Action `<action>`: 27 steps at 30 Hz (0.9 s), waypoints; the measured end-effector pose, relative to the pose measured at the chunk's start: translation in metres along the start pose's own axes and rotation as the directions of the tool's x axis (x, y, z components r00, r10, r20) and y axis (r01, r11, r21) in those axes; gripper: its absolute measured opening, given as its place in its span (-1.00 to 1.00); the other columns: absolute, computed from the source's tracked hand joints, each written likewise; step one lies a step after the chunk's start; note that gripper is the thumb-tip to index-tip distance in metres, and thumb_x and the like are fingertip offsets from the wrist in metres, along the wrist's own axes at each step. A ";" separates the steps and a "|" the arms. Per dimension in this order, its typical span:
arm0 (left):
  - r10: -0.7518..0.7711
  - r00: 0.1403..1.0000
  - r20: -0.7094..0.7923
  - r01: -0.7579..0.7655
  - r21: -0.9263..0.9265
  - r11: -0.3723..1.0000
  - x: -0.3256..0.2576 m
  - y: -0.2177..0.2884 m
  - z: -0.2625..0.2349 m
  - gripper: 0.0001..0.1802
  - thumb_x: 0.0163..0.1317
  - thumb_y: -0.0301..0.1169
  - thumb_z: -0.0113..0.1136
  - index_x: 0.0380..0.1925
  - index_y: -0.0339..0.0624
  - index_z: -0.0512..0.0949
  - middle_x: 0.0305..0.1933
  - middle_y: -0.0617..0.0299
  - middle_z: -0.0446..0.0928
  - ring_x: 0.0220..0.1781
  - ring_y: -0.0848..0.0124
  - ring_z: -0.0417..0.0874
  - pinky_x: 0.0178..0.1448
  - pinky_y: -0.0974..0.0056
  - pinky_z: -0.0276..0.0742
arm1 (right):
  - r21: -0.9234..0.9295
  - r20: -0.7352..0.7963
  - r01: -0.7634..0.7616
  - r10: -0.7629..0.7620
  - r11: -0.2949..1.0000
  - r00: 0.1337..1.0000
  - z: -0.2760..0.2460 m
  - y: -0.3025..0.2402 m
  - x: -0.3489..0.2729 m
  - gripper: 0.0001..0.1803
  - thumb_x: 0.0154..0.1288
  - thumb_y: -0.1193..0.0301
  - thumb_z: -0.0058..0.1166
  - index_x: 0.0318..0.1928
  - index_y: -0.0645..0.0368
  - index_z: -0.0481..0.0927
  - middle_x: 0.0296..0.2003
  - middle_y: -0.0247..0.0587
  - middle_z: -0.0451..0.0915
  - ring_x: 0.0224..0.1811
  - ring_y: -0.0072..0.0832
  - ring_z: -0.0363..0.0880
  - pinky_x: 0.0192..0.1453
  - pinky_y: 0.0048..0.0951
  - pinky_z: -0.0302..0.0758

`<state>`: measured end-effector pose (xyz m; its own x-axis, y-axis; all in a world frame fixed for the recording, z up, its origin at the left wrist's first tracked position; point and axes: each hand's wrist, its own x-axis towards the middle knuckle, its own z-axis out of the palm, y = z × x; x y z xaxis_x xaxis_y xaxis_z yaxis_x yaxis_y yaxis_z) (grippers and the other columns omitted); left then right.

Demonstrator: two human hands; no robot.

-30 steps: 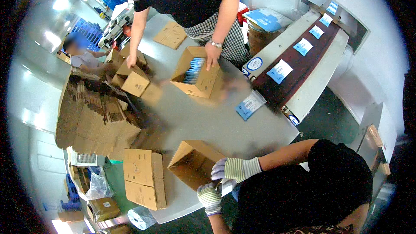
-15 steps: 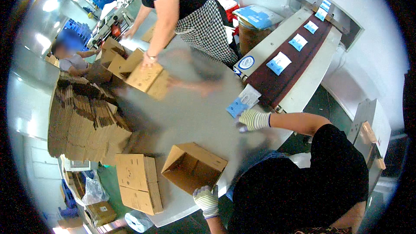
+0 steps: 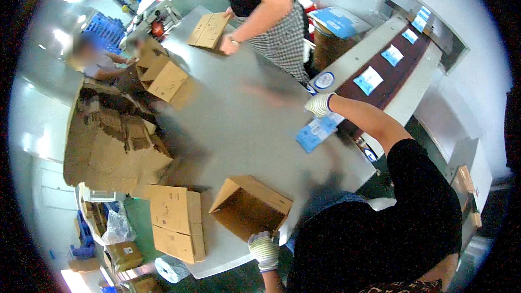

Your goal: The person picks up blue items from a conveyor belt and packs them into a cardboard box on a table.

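My left hand (image 3: pixel 264 250), in a striped knit glove, grips the near rim of an open cardboard box (image 3: pixel 266 192). The box lies tilted on the near part of the grey table (image 3: pixel 244 135), its dark inside showing. My right hand (image 3: pixel 320 104), gloved alike, is over the near end of a dark red conveyor belt (image 3: pixel 393 76). Just below it, overlapping blue-and-white packets (image 3: pixel 315 134) lie where belt and table meet. The fingers of this hand point left and are partly hidden, so any grip cannot be made out. More packets (image 3: pixel 368 80) lie spaced along the belt.
Closed cardboard boxes (image 3: pixel 171 214) stand at the table's near left edge. Stacked flat cardboard (image 3: pixel 108 152) is beyond them. Across the table a person in black (image 3: pixel 255 0) handles a closed box (image 3: pixel 209 30); another person (image 3: pixel 100 65) is by open-flapped boxes (image 3: pixel 168 81).
My right hand has moved up and away, from beside the packets to the belt's end. My left hand stays on the box. The person opposite has let go of one box and reached another.
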<state>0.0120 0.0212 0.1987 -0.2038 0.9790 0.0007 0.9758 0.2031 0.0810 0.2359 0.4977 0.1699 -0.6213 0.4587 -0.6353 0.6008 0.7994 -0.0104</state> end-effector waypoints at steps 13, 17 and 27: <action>0.047 0.989 -0.142 -0.041 0.043 0.998 0.005 0.004 -0.017 -0.68 0.01 -0.06 0.17 -0.65 -0.03 0.44 -0.61 0.25 0.47 -0.48 0.28 0.52 -0.12 0.17 0.38 | -0.030 -0.111 0.101 -0.104 0.994 0.988 0.050 -0.130 -0.051 -0.72 -0.02 0.14 0.10 -0.47 0.08 0.65 -0.41 -0.13 0.64 -0.26 -0.20 0.60 -0.10 -0.13 0.46; 0.060 0.987 -0.149 -0.063 -0.015 0.998 0.016 0.011 -0.014 -0.70 0.02 -0.08 0.17 -0.64 -0.02 0.44 -0.61 0.25 0.47 -0.48 0.29 0.52 -0.14 0.18 0.38 | 0.164 -0.394 0.099 -0.027 0.982 0.919 0.154 -0.163 -0.056 -0.66 0.02 0.09 0.07 -0.48 0.11 0.63 -0.45 0.00 0.61 -0.29 -0.12 0.60 -0.15 -0.14 0.48; 0.133 0.990 -0.038 -0.127 0.134 0.983 0.007 0.035 0.006 -0.76 -0.09 -0.13 0.20 -0.52 0.00 0.47 -0.53 0.30 0.46 -0.40 0.35 0.53 -0.14 0.21 0.37 | 0.185 -0.877 0.907 -0.354 0.378 0.326 -0.033 -0.233 -0.160 -0.58 0.01 0.06 0.12 -0.11 -0.06 0.56 -0.13 -0.20 0.57 -0.17 -0.22 0.55 -0.05 -0.22 0.47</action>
<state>0.0452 0.0354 0.1958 -0.0753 0.9959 0.0494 0.9955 0.0779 -0.0540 0.1786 0.2515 0.2995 -0.8562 0.2069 0.4735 -0.2434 0.6468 -0.7227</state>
